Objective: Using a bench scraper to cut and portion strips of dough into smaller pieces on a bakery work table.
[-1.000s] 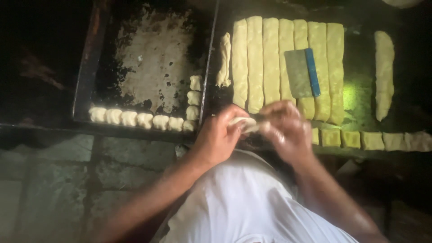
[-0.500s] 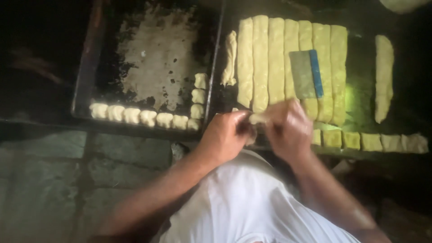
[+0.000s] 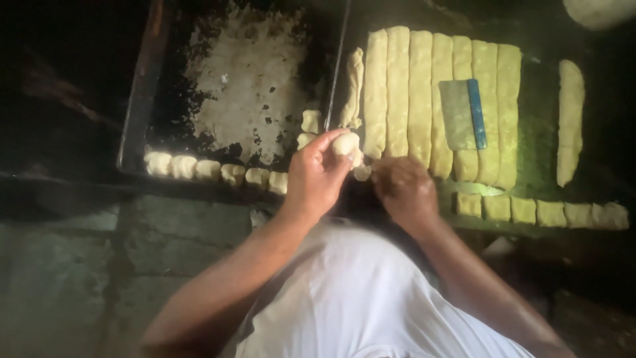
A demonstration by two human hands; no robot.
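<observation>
My left hand holds a small pale dough ball in its fingertips, just at the near right corner of a dark baking tray. My right hand is curled beside it over the work surface, with another small dough piece between the two hands; whether it grips anything I cannot tell. A row of shaped dough pieces lines the tray's near edge, and two more climb its right side.
Several long dough strips lie side by side on the dark surface, with a metal scraper with a blue handle on them. One strip lies apart at right. Cut dough squares line the near edge. Stone blocks sit below.
My hands were pressed together working one dough piece. Now they have parted, and my left hand has carried the ball leftward and up to the tray corner.
</observation>
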